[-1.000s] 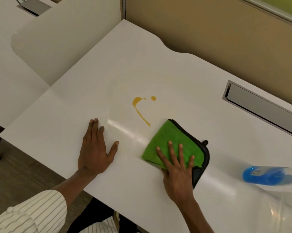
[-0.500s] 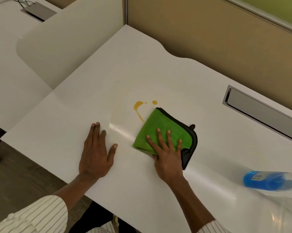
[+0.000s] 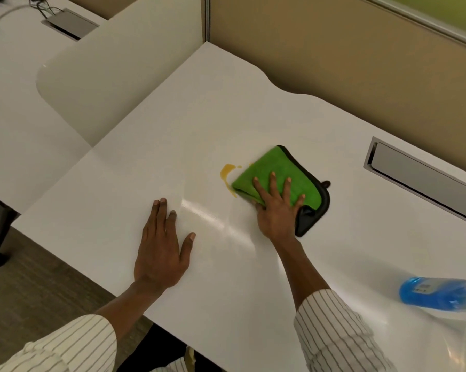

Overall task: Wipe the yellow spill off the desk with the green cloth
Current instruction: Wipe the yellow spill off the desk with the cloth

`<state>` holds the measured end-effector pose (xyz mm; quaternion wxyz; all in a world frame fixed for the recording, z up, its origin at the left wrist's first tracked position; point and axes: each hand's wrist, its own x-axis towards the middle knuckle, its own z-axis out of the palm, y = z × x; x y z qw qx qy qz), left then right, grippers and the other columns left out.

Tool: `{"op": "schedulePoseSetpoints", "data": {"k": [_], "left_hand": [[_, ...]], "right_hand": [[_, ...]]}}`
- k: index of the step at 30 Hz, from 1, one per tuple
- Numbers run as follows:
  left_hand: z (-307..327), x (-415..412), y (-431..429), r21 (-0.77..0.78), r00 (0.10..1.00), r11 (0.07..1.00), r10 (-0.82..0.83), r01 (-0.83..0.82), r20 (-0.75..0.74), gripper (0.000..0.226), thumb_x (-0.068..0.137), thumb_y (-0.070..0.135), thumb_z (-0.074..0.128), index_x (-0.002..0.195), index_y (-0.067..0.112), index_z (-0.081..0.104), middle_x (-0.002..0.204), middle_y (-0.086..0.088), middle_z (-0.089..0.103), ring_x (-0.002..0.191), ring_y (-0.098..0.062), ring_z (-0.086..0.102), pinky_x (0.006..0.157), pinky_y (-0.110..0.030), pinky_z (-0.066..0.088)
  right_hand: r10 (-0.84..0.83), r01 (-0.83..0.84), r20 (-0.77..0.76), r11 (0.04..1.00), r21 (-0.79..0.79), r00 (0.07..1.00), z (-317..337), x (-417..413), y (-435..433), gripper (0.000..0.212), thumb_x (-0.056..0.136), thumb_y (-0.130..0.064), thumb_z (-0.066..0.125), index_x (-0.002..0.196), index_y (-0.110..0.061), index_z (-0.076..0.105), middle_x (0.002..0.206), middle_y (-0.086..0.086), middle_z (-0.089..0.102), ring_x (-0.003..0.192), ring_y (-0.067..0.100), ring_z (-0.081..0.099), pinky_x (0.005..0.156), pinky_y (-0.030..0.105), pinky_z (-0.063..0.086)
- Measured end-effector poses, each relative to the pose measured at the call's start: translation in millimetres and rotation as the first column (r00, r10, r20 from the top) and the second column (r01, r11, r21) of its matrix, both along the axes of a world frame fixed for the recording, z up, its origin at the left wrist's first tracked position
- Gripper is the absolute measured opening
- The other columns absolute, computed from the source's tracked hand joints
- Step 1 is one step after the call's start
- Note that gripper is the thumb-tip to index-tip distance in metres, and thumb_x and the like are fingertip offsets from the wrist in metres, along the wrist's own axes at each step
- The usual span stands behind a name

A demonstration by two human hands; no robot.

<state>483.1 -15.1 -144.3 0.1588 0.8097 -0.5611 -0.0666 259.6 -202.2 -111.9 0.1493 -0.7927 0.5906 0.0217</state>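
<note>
On the desk (image 3: 253, 116), right hand (image 3: 277, 210) fingers flat on folded green cloth (image 3: 277, 170); yellow spill (image 3: 227, 171) half covered.

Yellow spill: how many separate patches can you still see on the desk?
2: a curved streak of yellow spill just left of the green cloth, and a tiny dot beside its far end. More may lie under the cloth.

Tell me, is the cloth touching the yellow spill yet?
Touching. The head view shows the cloth's left edge lying over the spill, whose streak runs under it.
</note>
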Motion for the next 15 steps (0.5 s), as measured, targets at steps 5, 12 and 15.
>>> {"op": "schedulePoseSetpoints", "data": {"k": [5,12,15], "left_hand": [[-1.9,0.8,0.3,-0.012,1.0,1.0,0.004,-0.004,-0.006,0.076,0.107,0.055,0.043,0.157,-0.001,0.043,0.18,-0.02,0.023,0.17,-0.033,0.018,0.129,-0.053,0.038],[-1.9,-0.2,-1.0,0.003,1.0,1.0,0.005,-0.005,0.006,0.077,0.108,0.055,0.045,0.158,-0.003,0.044,0.18,-0.021,0.022,0.171,-0.034,0.017,0.129,-0.053,0.038],[-1.6,0.4,-0.3,0.001,1.0,1.0,0.002,-0.002,0.017,0.076,0.108,0.055,0.045,0.159,-0.002,0.043,0.18,-0.021,0.022,0.171,-0.034,0.017,0.13,-0.052,0.037]], "right_hand": [[0.23,-0.231,0.058,0.973,-0.001,0.971,5.5,-21.0,43.5,0.065,0.104,-0.039,0.049,0.161,-0.054,0.021,0.177,-0.009,0.003,0.163,0.033,-0.01,0.123,0.075,-0.001],[0.164,-0.164,0.057,0.986,-0.005,0.985,5.5,-63.5,66.2,0.064,0.105,-0.035,0.051,0.159,-0.056,0.023,0.176,-0.014,0.006,0.164,0.027,-0.005,0.125,0.073,0.005],[0.049,-0.05,0.087,0.999,0.02,0.995,4.0,-48.1,29.4,0.061,0.107,-0.034,0.048,0.159,-0.056,0.025,0.176,-0.013,0.009,0.165,0.027,-0.005,0.124,0.074,0.001]]}}
